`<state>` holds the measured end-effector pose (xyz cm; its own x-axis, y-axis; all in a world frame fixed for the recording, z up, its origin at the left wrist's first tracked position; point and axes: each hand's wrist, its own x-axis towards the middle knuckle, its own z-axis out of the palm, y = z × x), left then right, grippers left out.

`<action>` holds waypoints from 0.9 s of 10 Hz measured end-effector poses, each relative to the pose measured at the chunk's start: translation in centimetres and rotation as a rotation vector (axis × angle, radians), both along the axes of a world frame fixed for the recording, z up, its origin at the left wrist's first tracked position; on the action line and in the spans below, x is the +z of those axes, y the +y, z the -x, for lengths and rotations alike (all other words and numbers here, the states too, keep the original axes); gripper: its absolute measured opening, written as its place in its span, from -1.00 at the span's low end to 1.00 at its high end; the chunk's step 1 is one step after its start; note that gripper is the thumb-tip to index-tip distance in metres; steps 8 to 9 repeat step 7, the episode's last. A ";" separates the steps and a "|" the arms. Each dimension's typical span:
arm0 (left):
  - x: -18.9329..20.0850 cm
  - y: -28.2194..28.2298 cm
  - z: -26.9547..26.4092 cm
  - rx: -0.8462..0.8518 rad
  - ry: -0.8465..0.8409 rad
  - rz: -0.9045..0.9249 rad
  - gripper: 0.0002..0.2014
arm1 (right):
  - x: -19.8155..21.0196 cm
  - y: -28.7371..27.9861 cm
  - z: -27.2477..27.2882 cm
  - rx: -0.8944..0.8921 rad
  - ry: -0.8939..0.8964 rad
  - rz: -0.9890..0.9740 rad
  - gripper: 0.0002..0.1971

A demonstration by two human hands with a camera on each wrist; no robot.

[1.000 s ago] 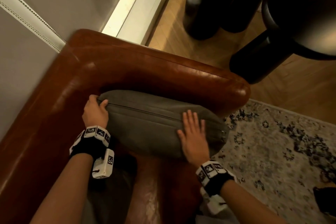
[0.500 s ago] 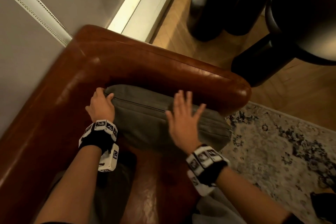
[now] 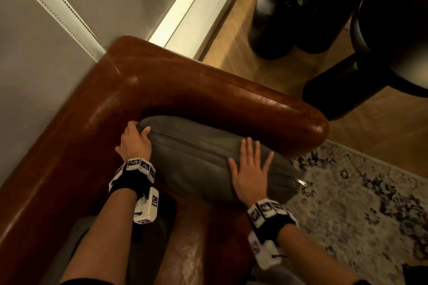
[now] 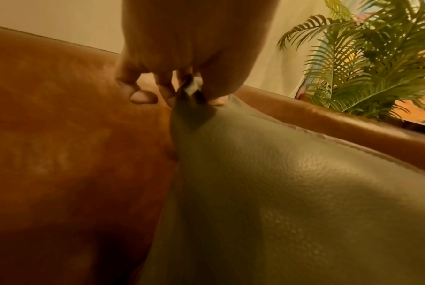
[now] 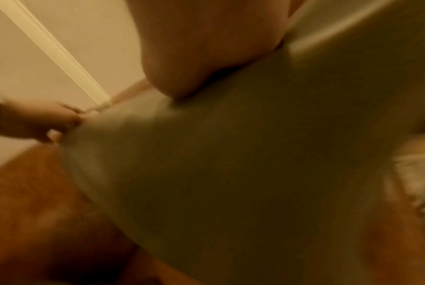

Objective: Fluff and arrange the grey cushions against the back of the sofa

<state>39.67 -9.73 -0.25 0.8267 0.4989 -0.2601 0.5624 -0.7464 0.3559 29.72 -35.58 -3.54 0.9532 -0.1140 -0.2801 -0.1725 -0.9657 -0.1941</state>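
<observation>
On sofa: left hand fingers pinch grey cushion corner; right hand fingers spread flat atop.

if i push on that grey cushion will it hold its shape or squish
Probably squishes: the grey cushion looks plump and rounded under the flat right hand. Its leathery skin may be slippery, and the left hand pinches a corner, so it likely flops.

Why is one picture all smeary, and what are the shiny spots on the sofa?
Right wrist view: motion blur smears the grey cushion. Left wrist view: sharper, leather grain shows. Head view: warm light makes glare patches on the brown sofa; edges bend from the wide lens.
</observation>
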 end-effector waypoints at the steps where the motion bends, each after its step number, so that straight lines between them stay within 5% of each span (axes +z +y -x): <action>1: -0.1 -1.1 0.1 0.059 -0.002 0.011 -0.68 | -0.3 -3.0 1.4 0.025 -0.026 0.039 -0.31; 2: -0.2 -3.3 0.9 -0.094 -0.118 -0.203 -0.59 | -0.4 -2.6 1.0 0.016 -0.003 0.044 -0.33; 3: -0.3 -7.3 3.2 -0.748 -0.189 -0.243 -0.53 | -0.3 -2.6 1.1 0.028 0.008 0.062 -0.32; 4: -0.8 -9.0 5.6 -1.043 0.073 -0.248 -0.50 | 0.0 -2.7 1.0 0.038 0.033 0.039 -0.28; 5: -0.1 -6.1 6.7 -0.606 0.209 -0.241 -0.49 | 0.0 -2.8 0.9 0.037 0.041 0.034 -0.22; 6: 3.8 -1.0 8.3 -0.378 0.337 -0.285 -0.47 | 1.7 -1.0 0.1 0.001 0.087 -0.008 -0.29; 7: 6.1 2.3 16.6 -0.253 0.346 -0.247 -0.46 | 4.4 2.0 0.2 0.133 0.024 -0.087 -0.44; 9: 6.1 2.3 16.6 -0.253 0.346 -0.247 -0.46 | 4.4 2.0 0.2 0.133 0.024 -0.087 -0.44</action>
